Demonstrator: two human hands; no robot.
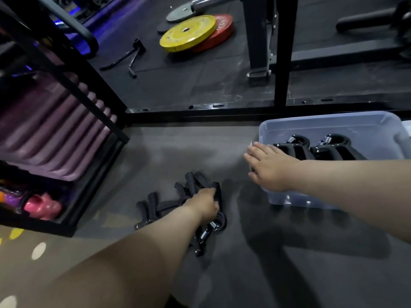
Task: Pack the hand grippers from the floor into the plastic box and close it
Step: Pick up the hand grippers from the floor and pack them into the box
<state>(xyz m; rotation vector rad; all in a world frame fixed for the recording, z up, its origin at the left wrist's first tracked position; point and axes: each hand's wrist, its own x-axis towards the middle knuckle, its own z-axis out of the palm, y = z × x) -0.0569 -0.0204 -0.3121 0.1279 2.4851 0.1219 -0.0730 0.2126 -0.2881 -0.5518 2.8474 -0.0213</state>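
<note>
Gripping one of the hand grippers (178, 203) piled on the floor, the left hand (205, 202) curls round its handle; the right hand (266, 167) rests loosely spread on the plastic box (333, 123) rim, beside two packed grippers (320, 148)

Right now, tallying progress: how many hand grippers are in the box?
2 side by side in the box: left gripper by the right hand, right gripper beside it; others may be hidden.
</note>
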